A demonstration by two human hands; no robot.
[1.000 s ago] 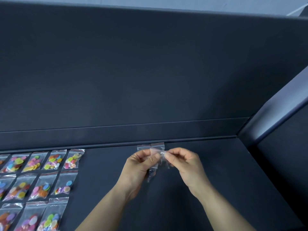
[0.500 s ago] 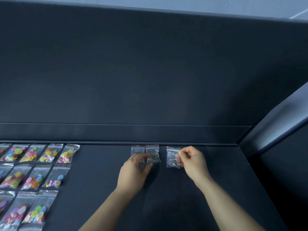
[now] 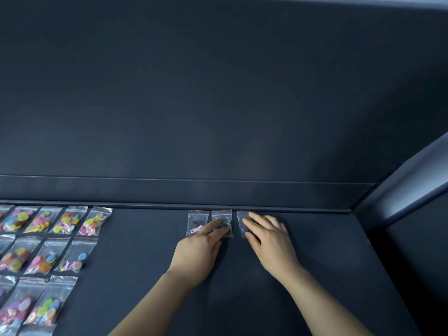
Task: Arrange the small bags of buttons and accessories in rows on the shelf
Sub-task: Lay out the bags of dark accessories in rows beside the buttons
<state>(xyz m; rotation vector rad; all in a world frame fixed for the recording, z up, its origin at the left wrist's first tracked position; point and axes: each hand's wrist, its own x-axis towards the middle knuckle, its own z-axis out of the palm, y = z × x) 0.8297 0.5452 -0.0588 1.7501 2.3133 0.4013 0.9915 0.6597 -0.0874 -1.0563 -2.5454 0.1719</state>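
Observation:
Three small clear bags lie side by side against the back edge of the dark shelf. The left bag holds a pink and a dark piece. My left hand lies flat with its fingertips pressing the middle bag. My right hand lies flat too, its straight fingers pressing the right bag, which it partly hides.
Rows of clear bags with colourful buttons fill the shelf's left part, down to the bottom left corner. A dark back wall rises behind and a side wall closes the right.
Both hands held bags pinched in the air a second ago. They laid them down at the back edge, and the fingers have now flattened onto them.

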